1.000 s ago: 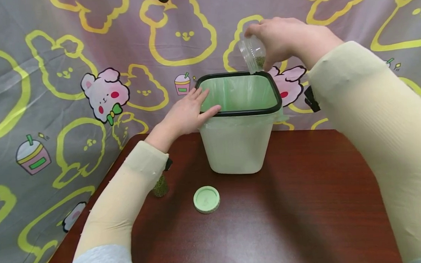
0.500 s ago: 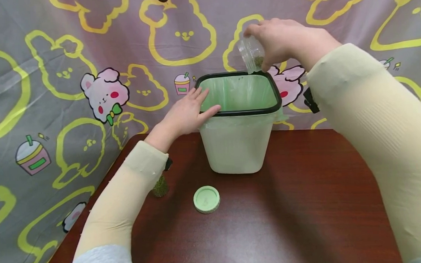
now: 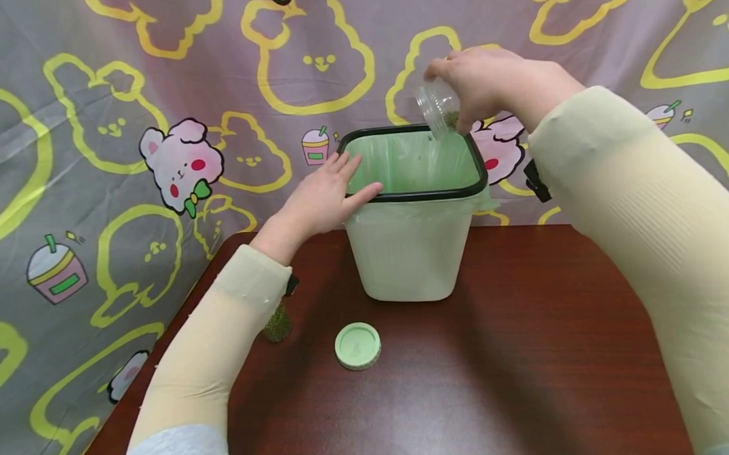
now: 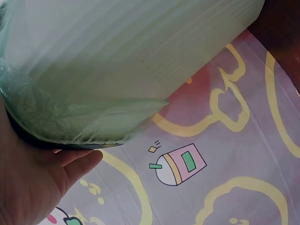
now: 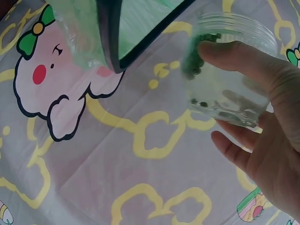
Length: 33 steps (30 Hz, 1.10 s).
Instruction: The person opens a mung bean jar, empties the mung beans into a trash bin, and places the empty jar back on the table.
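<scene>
My right hand (image 3: 486,86) grips a clear jar (image 5: 225,86) and holds it tipped over the far right corner of the white bin (image 3: 411,252). Some small green beans (image 5: 199,54) lie along the jar's lower side. A couple of dark specks show against the pale green liner bag (image 3: 398,158) just beneath its mouth. With straight, spread fingers, my left hand (image 3: 320,199) rests on the bin's black rim (image 3: 421,195) at the near left corner. In the left wrist view those fingers (image 4: 82,166) lie against the rim's outer side.
A light green round lid (image 3: 357,346) lies on the brown table (image 3: 528,329) in front of the bin. Partly hidden behind my left forearm stands a container of green beans (image 3: 277,325). A patterned curtain (image 3: 200,92) hangs close behind the bin.
My right hand has come down a little with the jar, so the jar's mouth now overlaps the bin's opening. Dark specks have appeared against the liner. My left hand stays put.
</scene>
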Motion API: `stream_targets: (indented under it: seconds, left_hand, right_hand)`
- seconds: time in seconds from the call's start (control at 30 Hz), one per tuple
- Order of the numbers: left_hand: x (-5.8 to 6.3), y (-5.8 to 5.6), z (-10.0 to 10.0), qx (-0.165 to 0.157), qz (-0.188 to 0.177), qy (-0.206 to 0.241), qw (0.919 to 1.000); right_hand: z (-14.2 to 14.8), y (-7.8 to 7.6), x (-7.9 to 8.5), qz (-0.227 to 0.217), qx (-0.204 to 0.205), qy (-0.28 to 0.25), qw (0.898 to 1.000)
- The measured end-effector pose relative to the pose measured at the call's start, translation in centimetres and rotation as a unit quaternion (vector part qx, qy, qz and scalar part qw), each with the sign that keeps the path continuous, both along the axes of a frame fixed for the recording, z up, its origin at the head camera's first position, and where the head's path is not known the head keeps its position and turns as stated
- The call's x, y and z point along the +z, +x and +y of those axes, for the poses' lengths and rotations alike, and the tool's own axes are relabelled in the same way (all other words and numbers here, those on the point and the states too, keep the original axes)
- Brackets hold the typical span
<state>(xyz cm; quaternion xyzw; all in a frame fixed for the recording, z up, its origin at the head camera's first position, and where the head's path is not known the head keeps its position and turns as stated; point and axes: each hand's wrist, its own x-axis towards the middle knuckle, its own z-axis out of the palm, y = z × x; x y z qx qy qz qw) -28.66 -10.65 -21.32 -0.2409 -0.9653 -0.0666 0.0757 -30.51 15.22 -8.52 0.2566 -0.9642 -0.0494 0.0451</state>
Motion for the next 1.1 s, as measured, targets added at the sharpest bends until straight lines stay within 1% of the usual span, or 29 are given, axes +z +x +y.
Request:
stream_targets:
  seconds: [0.23,0.5,0.77,0.93,1.03,1.1]
  left_hand:
    - [0.02,0.04,-0.04,0.001,0.000,0.002,1.0000]
    - [0.04,0.07,-0.06,0.002,-0.001,0.003,1.0000]
    - [0.06,0.19,-0.09,0.003,-0.004,0.004,1.0000]
    - [0.06,0.17,-0.08,0.003,-0.003,0.005,1.0000]
    - [0.09,0.12,-0.07,0.001,-0.004,0.004,1.0000]
    - [0.12,0.09,-0.09,0.002,-0.003,0.004,1.0000]
  right_hand:
    - [0.25,-0.16,-0.15,0.029,0.009,-0.015,0.999]
    - [-0.02,0.00,-0.11,0.033,0.007,0.011,0.999]
    - [-0.02,0.13,-0.06,0.041,0.005,0.002,0.999]
    - [-0.06,0.24,0.24,0.066,0.009,-0.017,0.998]
    - [-0.19,0.27,0.49,0.059,0.007,-0.011,0.998]
    - [-0.30,0.25,0.59,0.047,0.007,-0.001,0.999]
